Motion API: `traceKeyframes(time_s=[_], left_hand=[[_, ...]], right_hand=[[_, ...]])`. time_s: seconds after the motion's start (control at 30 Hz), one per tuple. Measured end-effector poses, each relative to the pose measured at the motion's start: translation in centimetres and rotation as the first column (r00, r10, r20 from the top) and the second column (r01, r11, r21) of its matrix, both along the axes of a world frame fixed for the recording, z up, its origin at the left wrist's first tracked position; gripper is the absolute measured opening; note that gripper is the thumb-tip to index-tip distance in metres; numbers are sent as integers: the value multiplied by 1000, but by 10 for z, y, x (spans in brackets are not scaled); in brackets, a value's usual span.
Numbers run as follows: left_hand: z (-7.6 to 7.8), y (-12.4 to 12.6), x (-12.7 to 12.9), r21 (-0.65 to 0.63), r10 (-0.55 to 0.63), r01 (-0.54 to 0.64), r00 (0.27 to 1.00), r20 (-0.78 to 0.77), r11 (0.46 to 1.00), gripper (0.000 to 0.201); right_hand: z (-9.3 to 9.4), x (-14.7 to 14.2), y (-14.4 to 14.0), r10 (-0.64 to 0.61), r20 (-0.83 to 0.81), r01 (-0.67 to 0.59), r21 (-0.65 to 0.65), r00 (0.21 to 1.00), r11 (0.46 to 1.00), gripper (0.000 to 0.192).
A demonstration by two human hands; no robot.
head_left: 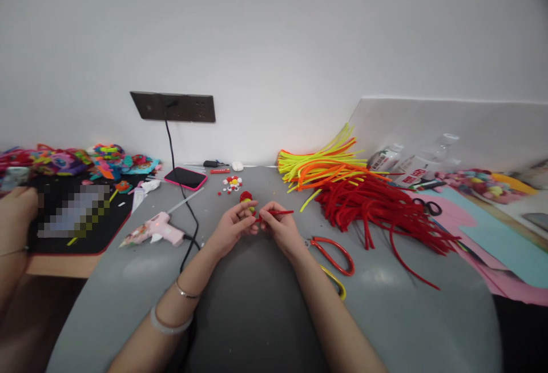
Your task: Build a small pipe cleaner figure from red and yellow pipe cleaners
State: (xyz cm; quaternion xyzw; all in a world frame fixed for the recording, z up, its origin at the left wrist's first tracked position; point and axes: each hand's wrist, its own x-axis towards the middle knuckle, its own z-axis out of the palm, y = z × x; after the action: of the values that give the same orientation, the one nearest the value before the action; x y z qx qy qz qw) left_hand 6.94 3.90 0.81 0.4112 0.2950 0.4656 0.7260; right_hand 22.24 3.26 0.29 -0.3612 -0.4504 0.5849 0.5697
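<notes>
Grey table (265, 327): bare near its front edge, crossed by both forearms. Left hand (233, 225): fingers closed, pinching a small red-and-yellow pipe-cleaner piece (246, 197) held just above the tabletop at centre. Right hand (278, 225): fingers closed on a red pipe cleaner (280, 212), whose free end points right; the two hands touch at the fingertips. Red-handled pliers (334, 253): flat on the table just right of the right wrist. Pink glue gun (154, 231): lying left of the hands, black cable (182, 190) running back to the wall socket (173, 107). Loose red pipe cleaners (377, 210): heaped at right. Yellow and orange pipe cleaners (321, 164): bundled behind them. Phone in a pink case (186, 177): far left-centre. Another person's hand (17, 213): at the left edge.
</notes>
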Motion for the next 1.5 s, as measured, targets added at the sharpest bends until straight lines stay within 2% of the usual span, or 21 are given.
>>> traceKeyframes(time_s=[0.13, 0.37, 0.5, 0.6, 0.63, 0.7, 0.8, 0.87, 0.97, 1.07, 1.17, 1.33, 1.5], left_hand=[[3, 0, -1, -85, -39, 44, 997, 61, 995, 46], [0, 3, -4, -197, -53, 73, 993, 110, 978, 35], [1, 2, -4, -164, -59, 77, 992, 114, 983, 28], [-2, 0, -3, -85, -109, 111, 994, 32, 990, 24], [-3, 0, -3, -49, -93, 93, 996, -5, 994, 24], [-6, 2, -1, 43, 11, -8, 997, -74, 999, 25], [-8, 5, 1, 170, 197, -173, 970, -139, 970, 27], [-9, 6, 2, 210, 258, -223, 953, -156, 952, 28], [-9, 6, 1, 232, 284, -243, 945, -161, 942, 28], [-11, 6, -1, 254, 273, -226, 947, -168, 941, 26], [-13, 5, -2, 268, 256, -206, 952, -169, 941, 23], [-10, 3, 1, 202, 178, -164, 982, -56, 966, 24], [-4, 0, 3, 122, 124, -130, 991, 53, 984, 27]], right_hand=[[0, 1, 0, -18, -24, 18, 8, 1000, 1000, 27], [2, 2, 0, -16, -38, 17, 28, 999, 999, 26], [4, 2, -1, 5, -69, -4, 21, 998, 1000, 25], [3, 3, 0, -8, -125, 8, -6, 992, 1000, 26], [2, 3, 1, -36, -136, 36, -4, 990, 999, 27], [1, 3, 2, -116, -141, 121, 24, 983, 992, 27], [-1, 2, 4, -224, -143, 236, 68, 964, 969, 25], [-1, 1, 4, -248, -146, 260, 68, 958, 963, 25], [0, -1, 2, -209, -166, 217, 34, 964, 976, 25], [1, -2, 1, -88, -166, 89, -4, 982, 996, 27], [2, -3, 0, 16, -83, -16, 9, 996, 1000, 28], [4, -4, -2, 42, 26, -43, 50, 999, 998, 24], [5, -4, -5, 64, 57, -70, 123, 996, 990, 22]])
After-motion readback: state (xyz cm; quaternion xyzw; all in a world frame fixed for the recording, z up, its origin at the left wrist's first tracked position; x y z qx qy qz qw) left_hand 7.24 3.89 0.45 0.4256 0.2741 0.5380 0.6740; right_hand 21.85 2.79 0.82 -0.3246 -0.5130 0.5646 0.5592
